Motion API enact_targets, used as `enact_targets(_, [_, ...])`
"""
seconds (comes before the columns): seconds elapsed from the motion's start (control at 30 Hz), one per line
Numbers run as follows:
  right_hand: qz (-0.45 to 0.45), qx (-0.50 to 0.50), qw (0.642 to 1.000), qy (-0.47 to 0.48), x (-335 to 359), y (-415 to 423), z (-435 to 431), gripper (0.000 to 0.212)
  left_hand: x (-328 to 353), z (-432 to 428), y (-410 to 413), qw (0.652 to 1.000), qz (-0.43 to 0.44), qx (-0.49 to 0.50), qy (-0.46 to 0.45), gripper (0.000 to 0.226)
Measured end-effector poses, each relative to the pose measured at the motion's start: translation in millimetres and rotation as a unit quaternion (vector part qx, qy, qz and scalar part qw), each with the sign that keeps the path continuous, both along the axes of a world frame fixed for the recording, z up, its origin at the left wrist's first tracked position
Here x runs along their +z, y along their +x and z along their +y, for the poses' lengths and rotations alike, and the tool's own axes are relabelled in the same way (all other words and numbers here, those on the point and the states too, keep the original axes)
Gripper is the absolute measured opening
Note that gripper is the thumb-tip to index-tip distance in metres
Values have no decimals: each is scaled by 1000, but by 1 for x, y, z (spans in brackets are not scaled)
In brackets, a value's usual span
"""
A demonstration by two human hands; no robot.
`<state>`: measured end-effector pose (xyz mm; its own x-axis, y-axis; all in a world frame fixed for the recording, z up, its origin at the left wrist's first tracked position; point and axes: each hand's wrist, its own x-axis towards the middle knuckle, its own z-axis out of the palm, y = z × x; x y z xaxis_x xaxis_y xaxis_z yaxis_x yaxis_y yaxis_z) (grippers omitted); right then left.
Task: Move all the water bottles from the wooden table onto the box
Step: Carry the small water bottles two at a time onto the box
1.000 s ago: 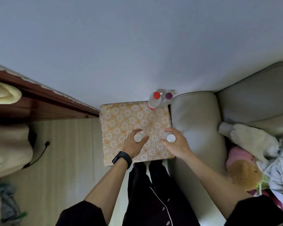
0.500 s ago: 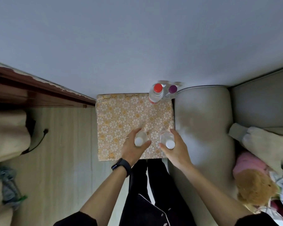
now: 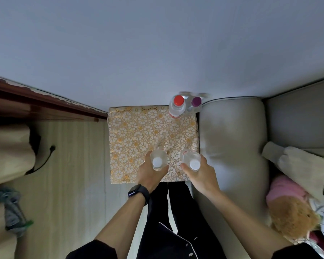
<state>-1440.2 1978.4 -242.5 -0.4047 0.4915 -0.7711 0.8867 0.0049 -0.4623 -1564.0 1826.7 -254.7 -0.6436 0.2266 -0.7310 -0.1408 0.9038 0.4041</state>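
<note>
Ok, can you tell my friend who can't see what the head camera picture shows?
From above, a person's left hand grips the left white-capped bottle and the right hand the right white-capped bottle, both upright over a flower-patterned box. A red-capped bottle and a purple-capped bottle stand at its far right corner, beside a beige sofa.

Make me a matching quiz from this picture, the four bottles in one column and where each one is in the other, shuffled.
Column one: 1 red-capped bottle; 2 purple-capped bottle; 3 left white-capped bottle; 4 right white-capped bottle.
Column two: A gripped nearest the sofa; B far edge of the box, left of its neighbour; C far corner beside the sofa; D gripped over the box's near middle.
Pairs: 1-B, 2-C, 3-D, 4-A.
</note>
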Motion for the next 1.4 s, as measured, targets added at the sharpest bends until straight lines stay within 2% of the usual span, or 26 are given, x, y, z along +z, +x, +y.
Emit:
enact_targets(0.1, [18,-47,999,8,-1,-7,12,68,-3,12,-5,999,39,-17,-16,86])
enact_targets(0.2, [35,-65,997,31,-1,-19,31,59,-6,35,-14,997,69,-26,16,83])
enact_targets(0.4, [58,-78,993,65,-4,-52,68,60,-9,97,-41,993,93,-38,56,85])
enact_targets(0.63, [81,-70,994,31,-10,-76,88,60,-20,120,-59,992,69,-63,88,78])
enact_targets(0.77, [89,-34,995,15,-8,-86,91,63,-20,120,-60,991,46,-60,110,82])
enact_targets(0.87, [96,-20,995,19,-6,-86,94,56,-19,123,-68,991,28,-68,114,88])
enact_targets(0.97, [108,-35,993,24,-9,-83,92,59,-20,126,-70,990,30,-72,114,82])
enact_targets(1.1, [129,-72,989,25,-13,-81,85,62,-22,123,-61,990,34,-31,131,69])
enact_targets(1.4, [113,-94,989,23,-11,-82,78,63,-22,122,-57,989,27,-23,146,70])
